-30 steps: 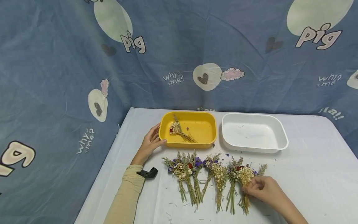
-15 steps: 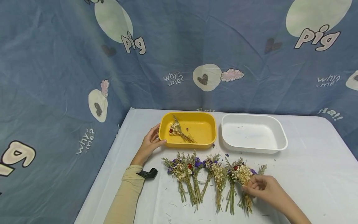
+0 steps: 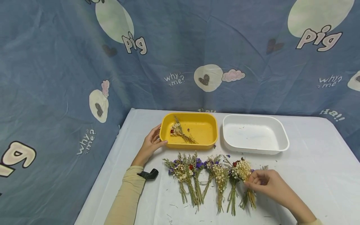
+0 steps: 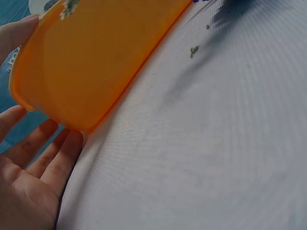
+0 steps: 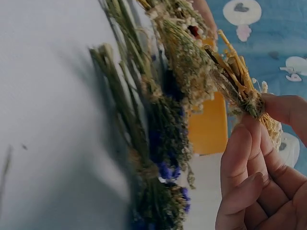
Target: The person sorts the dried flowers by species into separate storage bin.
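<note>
My right hand (image 3: pixel 265 184) pinches a small dried-flower bouquet (image 3: pixel 242 170) between thumb and fingers, just below its cream and red heads. In the right wrist view its cut stems (image 5: pixel 232 69) stick out past the fingertips, with more dried bunches (image 5: pixel 168 134) beside it. My left hand (image 3: pixel 150 145) touches the left end of a yellow tray (image 3: pixel 202 146), its thumb at the front corner and fingers along the side. In the left wrist view the fingertips (image 4: pixel 72 140) rest at the tray's outer wall. Inside the tray lies one bouquet (image 3: pixel 180 129).
A white tray (image 3: pixel 256 149) stands to the right of the yellow one. Several dried bouquets (image 3: pixel 191 175) lie in a row before the trays on the white cloth (image 3: pixel 317 150). Flower scraps are scattered around. A blue printed curtain (image 3: pixel 180 47) hangs behind and at the left.
My right hand has shifted slightly left and away from me with the bouquet, whose heads now overlap the neighbouring bunch. The left hand and yellow tray stay still.
</note>
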Motion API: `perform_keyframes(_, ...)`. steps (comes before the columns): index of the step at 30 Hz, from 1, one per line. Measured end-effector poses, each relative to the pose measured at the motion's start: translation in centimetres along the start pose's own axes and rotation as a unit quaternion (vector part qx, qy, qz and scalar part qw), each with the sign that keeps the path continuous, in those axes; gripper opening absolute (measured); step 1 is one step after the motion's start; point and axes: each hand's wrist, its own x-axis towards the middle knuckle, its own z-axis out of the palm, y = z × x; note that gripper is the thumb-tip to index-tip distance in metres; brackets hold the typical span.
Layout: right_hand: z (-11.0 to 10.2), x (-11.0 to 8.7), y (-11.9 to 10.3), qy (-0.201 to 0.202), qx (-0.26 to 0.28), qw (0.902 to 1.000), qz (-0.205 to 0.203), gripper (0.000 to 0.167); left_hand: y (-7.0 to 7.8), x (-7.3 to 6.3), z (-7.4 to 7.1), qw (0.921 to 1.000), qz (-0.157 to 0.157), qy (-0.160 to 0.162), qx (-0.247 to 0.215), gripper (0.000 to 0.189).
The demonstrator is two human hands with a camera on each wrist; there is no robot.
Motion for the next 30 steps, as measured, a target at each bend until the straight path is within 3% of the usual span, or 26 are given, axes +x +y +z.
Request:
perform_keyframes(12, -1.5, 1.3, -0.9, -0.029, 0.02, 0.9993, 0.013, 0.011, -0.1, 0.1, -0.1, 1.0, 0.002, -0.001, 0.009, 0.083)
perform_keyframes(30, -2.1, 4.2, -2.4, -0.013, -0.015, 0.9998, 0.0, 0.014, -0.3, 0.0, -0.2, 0.9999, -0.001, -0.003, 0.01, 0.082)
